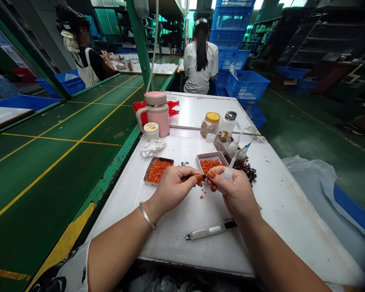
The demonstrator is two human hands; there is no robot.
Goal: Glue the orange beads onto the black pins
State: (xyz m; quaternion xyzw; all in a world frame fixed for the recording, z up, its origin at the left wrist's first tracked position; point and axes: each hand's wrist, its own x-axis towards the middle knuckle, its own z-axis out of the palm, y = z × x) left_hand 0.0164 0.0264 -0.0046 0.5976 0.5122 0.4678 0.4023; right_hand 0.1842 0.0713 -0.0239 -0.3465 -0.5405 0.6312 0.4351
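Note:
My left hand (174, 186) and my right hand (231, 190) meet over the white table (286, 202), fingertips pinched together on a tiny dark part (204, 176). The right hand also grips a small white squeeze bottle (228, 173). Just beyond the hands stand two shallow trays of orange bits, the left tray (158, 170) and the right tray (209, 164). A few orange bits (202, 194) lie loose under the hands. A pile of small black parts (249, 170) lies to the right of the trays.
A pen-like tool (209, 231) lies near my right wrist. Behind the trays are a pink mug (156, 111), a small white jar (151, 130), crumpled tissue (152, 147), two jars (211, 121) and a small box of bottles (231, 146). A green conveyor (63, 134) runs left. Two people sit further back by blue crates (246, 83).

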